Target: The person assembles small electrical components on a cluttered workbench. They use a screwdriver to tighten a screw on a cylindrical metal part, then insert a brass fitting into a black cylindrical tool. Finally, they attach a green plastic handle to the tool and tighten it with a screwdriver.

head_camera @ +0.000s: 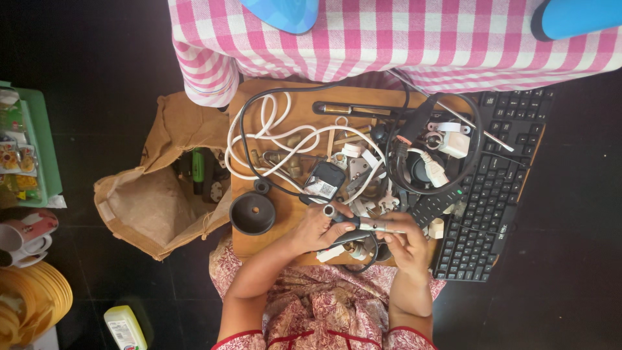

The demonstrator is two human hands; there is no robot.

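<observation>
At the near edge of the wooden worktop (pixel 272 249), my left hand (pixel 315 228) and right hand (pixel 407 245) both grip a slim metal tool (pixel 363 224). Its long axis runs sideways between them, left grip at the black-handled end, right closed around the silver tip.

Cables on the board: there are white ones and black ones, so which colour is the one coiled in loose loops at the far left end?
The white cable. It lies in loose loops at the wooden board's left end, while the black cable rings the clutter beside the keyboard.
</observation>
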